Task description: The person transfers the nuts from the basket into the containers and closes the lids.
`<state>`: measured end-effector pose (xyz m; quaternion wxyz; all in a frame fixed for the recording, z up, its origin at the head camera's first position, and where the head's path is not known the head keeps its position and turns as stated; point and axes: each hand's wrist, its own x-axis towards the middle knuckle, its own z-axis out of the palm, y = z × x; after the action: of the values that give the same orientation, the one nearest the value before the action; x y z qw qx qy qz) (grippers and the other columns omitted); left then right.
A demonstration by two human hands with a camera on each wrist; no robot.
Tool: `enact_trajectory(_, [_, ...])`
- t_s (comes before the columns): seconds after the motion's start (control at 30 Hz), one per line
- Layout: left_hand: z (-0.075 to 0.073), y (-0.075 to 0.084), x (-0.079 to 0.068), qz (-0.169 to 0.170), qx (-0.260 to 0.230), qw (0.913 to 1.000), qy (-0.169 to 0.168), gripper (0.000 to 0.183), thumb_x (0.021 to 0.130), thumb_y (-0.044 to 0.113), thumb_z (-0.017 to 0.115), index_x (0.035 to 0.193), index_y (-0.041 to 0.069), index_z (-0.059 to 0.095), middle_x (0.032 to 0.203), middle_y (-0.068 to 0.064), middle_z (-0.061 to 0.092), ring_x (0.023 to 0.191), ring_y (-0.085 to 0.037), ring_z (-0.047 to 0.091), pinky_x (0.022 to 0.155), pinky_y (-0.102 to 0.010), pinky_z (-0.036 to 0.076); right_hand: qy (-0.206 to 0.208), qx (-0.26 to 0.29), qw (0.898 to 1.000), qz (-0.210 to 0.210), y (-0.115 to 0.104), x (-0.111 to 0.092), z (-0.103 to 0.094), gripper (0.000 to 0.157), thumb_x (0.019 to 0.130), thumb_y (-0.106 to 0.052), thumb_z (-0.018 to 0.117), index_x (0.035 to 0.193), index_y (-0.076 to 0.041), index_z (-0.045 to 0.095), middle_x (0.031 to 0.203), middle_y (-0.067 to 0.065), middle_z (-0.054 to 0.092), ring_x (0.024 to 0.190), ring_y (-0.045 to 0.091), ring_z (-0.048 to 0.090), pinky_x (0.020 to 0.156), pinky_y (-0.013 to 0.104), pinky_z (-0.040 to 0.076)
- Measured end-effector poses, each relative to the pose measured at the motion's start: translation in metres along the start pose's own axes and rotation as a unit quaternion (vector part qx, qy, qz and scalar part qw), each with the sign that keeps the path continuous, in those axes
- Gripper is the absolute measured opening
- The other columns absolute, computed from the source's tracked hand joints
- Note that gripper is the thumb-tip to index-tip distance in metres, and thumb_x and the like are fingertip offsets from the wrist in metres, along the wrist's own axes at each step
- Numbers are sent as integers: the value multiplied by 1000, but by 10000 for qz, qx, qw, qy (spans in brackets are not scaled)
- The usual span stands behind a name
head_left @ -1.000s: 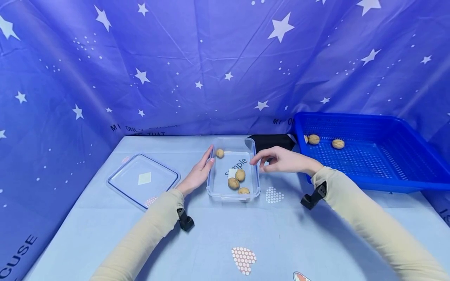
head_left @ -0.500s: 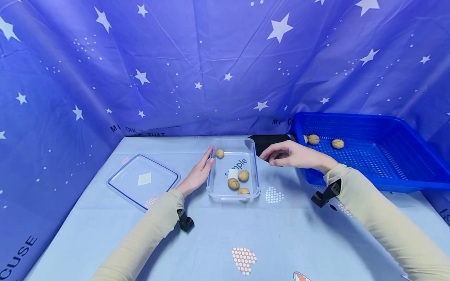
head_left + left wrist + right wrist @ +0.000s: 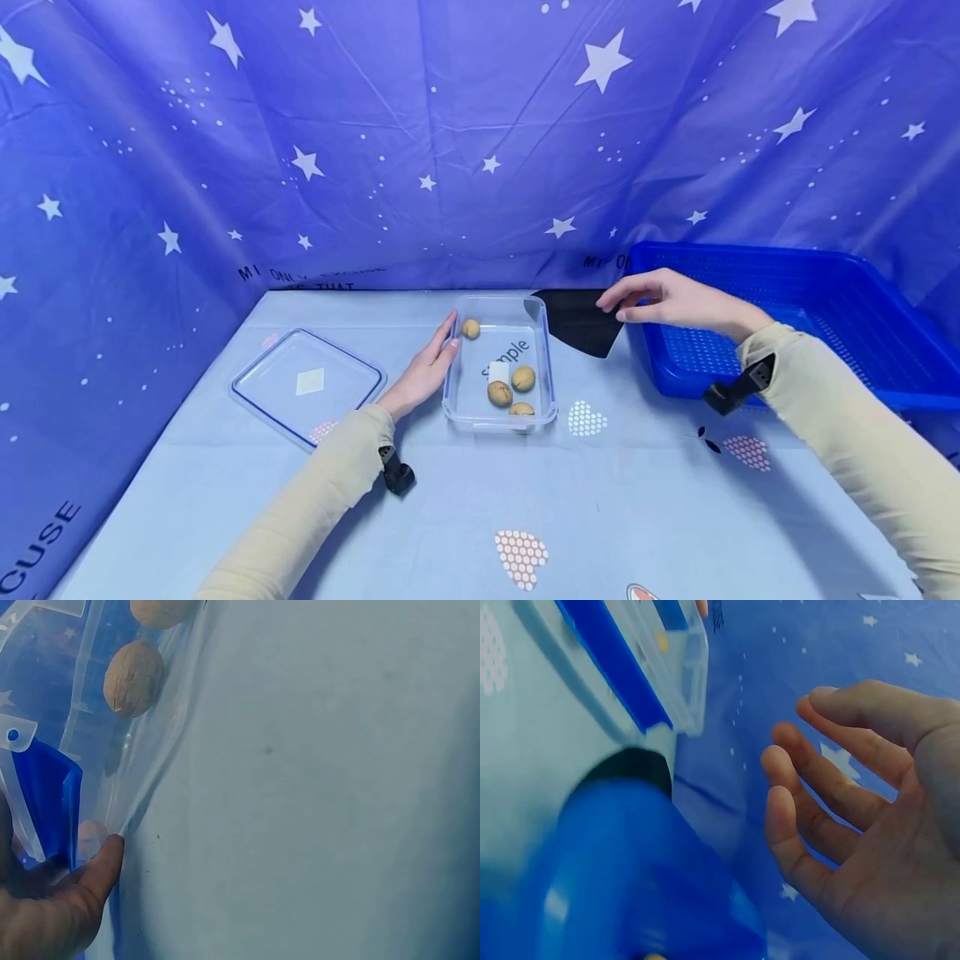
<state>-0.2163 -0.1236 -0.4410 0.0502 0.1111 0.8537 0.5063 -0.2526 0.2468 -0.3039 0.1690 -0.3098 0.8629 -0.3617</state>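
Observation:
A clear plastic food container [image 3: 480, 417] with walnuts inside stands on the table. One walnut [image 3: 470, 328] lies near its far left corner, and several more, including a walnut [image 3: 499, 393], lie toward the near end. My left hand [image 3: 422, 375] rests against the container's left side, fingers straight and thumb at the rim; in the left wrist view the thumb touches the clear wall below a walnut [image 3: 133, 679]. My right hand [image 3: 667, 300], fingers loosely bent and holding nothing, is over the left rim of a blue plastic basket [image 3: 757, 367]. The hand and forearm hide the walnuts there.
The container's lid [image 3: 277, 392], clear with a blue seal, lies flat left of the container. A black patch [image 3: 581, 321] shows between container and basket. Behind the table hangs a blue curtain [image 3: 390, 200] with white stars.
My right hand has moved right, from the container's right rim to the basket. One walnut in the container has rolled slightly right. The left hand has stayed in place.

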Motion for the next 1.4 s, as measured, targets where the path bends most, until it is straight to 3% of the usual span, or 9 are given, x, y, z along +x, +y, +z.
enact_trajectory(0.4, [-1, 0, -1, 37, 7, 10000, 16, 55, 106, 36, 33, 157, 24, 14, 159, -5, 18, 142, -30, 20, 115, -46, 18, 215, -150, 9994, 208, 9, -13, -28, 30, 96, -8, 60, 125, -4, 62, 121, 12, 62, 107, 26, 60, 83, 26, 52])
enact_trajectory(0.57, [0, -2, 0, 64, 54, 9999, 57, 55, 106, 34, 33, 157, 23, 14, 159, -6, 18, 142, -31, 21, 115, -48, 18, 290, -155, 9978, 575, 17, -17, -35, 33, 96, -16, 62, 128, -8, 61, 123, 11, 62, 107, 21, 60, 81, 26, 51])
enact_trajectory(1.07, [0, -3, 1, 25, 168, 9998, 86, 54, 106, 34, 32, 157, 25, 15, 158, -4, 19, 142, -29, 21, 115, -45, 16, 620, -330, 9905, 1183, 46, -25, -58, 39, 98, -22, 59, 132, -4, 56, 125, 14, 61, 103, 14, 61, 79, 24, 51])
enact_trajectory(1.4, [1, -2, 1, 46, 117, 9999, 103, 52, 107, 30, 31, 157, 24, 16, 158, -4, 19, 142, -28, 21, 115, -44, 16, 905, 50, 9839, 1538, 71, -34, -73, 41, 100, -25, 57, 132, -1, 54, 115, -2, 66, 96, 5, 62, 77, 27, 53])
